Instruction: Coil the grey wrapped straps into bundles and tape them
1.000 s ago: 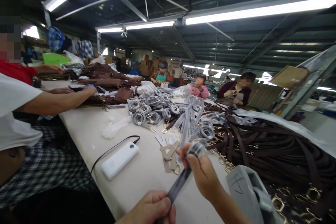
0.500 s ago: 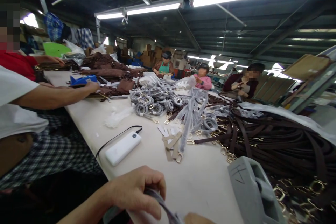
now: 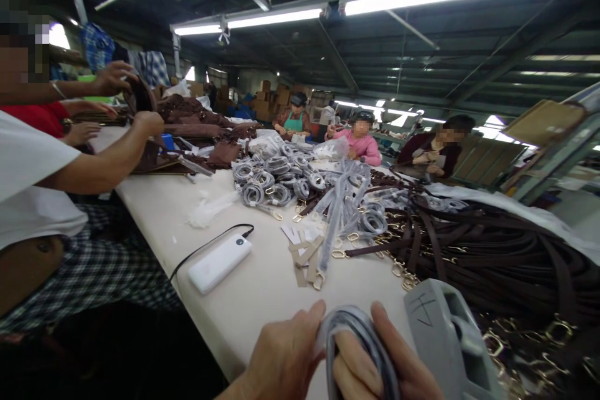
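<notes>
A coiled strap in cloudy plastic wrap [image 3: 347,314] is held upright at the bottom of the view, over the table's near edge. My right hand [image 3: 407,359] grips it, with fingers through the loop and the thumb along its outer right side. Against the coil's left side, my left hand [image 3: 284,350] is closed, its fingertips partly hidden. Just right of my hands stands a grey tape dispenser [image 3: 434,325] with a mark on its side. Beyond them, one wrapped strap [image 3: 334,225] with a gold clasp lies stretched out beside some beige and white paper strips [image 3: 304,253].
A white power bank [image 3: 220,262] with a black cable lies to the left. Wrapped coils [image 3: 276,175] are heaped mid-table; dark brown straps [image 3: 492,244] with gold clasps pile up on the right. At left, a co-worker's arm [image 3: 107,159] reaches over brown goods. Other people sit farther back.
My left hand has moved right, and my right hand has come up into view with the coil, which now shows as a rounded loop. The co-worker at left has lifted a brown item.
</notes>
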A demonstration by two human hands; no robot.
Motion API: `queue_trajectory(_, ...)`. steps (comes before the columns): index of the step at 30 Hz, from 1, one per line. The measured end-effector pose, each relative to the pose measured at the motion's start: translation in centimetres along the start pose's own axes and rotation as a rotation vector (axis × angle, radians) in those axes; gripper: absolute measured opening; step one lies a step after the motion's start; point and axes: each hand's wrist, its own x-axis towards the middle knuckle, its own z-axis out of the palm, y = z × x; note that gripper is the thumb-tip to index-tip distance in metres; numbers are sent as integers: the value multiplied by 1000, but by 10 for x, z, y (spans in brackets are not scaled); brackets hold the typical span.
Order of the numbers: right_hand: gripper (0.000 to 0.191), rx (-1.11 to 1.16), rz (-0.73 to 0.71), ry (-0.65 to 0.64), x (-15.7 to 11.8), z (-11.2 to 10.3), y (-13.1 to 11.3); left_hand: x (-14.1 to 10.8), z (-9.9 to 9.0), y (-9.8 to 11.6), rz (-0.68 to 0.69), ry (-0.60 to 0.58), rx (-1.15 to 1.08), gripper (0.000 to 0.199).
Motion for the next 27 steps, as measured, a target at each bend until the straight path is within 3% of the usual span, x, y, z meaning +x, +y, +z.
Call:
queue_trajectory(4, 54, 200, -251, 77, -1, 5, -12, 0, -16, 1, -35, -96, -40, 30)
queue_trajectory(7, 44, 80, -495, 71, 10, 10, -18, -5, -30, 6, -152, -288, -382, 34)
queue_trajectory(10, 38, -174, -722, 51, 31, 14, -14, -8, -38, 12, -396, -457, -838, 43)
queue_trajectory(13, 25, -582, -887, 102, 50, 13, -6, -8, -38, 16, -608, -415, -1075, 54)
queue_trajectory(16, 20, -1112, -1006, 48, 62, 2, -4, -10, -39, 19, -696, -350, -1209, 62)
queue_trajectory(18, 25, -1390, -992, -14, 67, -10, -1, -14, -44, 20, -751, -321, -1269, 56)
queue_trajectory(21, 37, -1628, -710, -88, 65, -31, 12, -22, -59, 17, -833, -370, -1309, 34)
queue_trajectory(24, 44, -1637, -424, -123, 51, -44, 30, -27, -73, 9, -851, -474, -1385, 29)
queue_trajectory(27, 36, -1599, -354, -89, 30, -43, 39, -27, -79, 2, -737, -439, -1619, 36)
